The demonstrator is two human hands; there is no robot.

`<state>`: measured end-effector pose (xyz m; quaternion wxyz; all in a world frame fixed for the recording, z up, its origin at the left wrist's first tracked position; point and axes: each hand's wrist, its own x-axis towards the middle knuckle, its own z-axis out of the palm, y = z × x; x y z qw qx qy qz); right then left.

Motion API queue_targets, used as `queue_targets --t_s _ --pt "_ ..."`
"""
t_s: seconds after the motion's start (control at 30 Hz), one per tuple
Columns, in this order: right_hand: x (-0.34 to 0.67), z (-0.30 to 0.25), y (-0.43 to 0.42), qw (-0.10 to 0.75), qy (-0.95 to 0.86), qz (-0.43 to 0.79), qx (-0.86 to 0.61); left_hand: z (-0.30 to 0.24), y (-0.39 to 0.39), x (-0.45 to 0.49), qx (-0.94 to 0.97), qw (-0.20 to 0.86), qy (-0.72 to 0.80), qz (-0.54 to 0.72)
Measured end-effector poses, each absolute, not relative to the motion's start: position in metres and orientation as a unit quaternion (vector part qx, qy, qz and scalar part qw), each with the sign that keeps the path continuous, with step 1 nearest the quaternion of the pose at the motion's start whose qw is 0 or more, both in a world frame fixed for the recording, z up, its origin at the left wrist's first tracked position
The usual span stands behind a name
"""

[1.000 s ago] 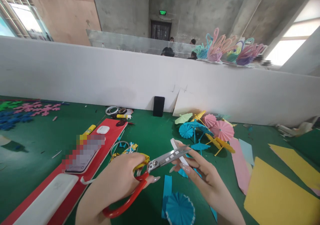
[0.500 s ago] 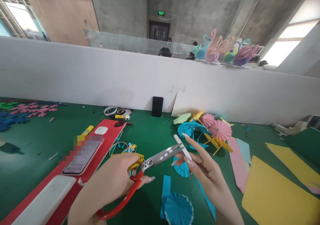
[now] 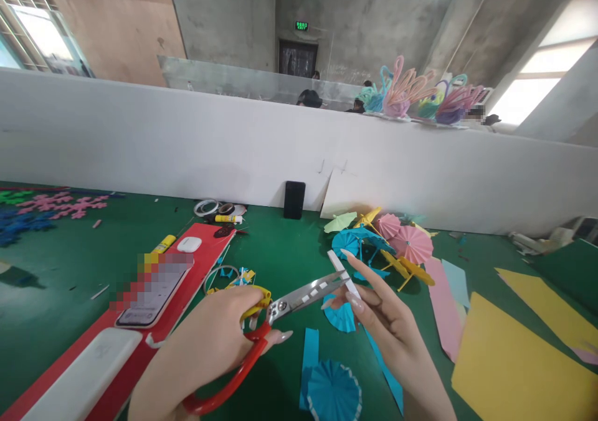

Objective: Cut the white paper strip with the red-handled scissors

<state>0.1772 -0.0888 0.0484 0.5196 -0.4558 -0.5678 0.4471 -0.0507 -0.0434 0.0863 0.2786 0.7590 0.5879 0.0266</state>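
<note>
My left hand (image 3: 212,340) is closed on the red and yellow handles of a pair of scissors (image 3: 299,298), whose steel blades point right and are nearly shut. Its blades meet a narrow white strip (image 3: 340,269) that my right hand (image 3: 380,321) pinches between thumb and fingers, forefinger stretched along it. Below the hands lie a folded blue paper fan (image 3: 334,391) and a blue paper strip (image 3: 311,349) on the green table (image 3: 275,246).
A heap of small paper umbrellas (image 3: 383,237) lies behind my right hand. Yellow paper sheets (image 3: 514,359) and a pink strip (image 3: 443,309) lie to the right. A red board (image 3: 196,265) with a phone (image 3: 149,290) sits left. A white partition (image 3: 187,141) runs across the back.
The view dropped slightly a second ago. The white strip now stands more upright in my right hand, and the scissor blades have closed a little on it.
</note>
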Motion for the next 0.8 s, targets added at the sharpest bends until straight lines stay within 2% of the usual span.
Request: queue_targets --t_s 0.63,0.8 --pt "0.176 0.049 -0.084 0.500 -0.558 0.467 -0.470 0.089 -0.042 -0.049 0.756 0.292 0.585 0.014" --pt "0.177 0.050 -0.083 0.473 -0.578 0.456 -0.484 0.079 -0.043 -0.048 0.769 0.279 0.574 0.046"
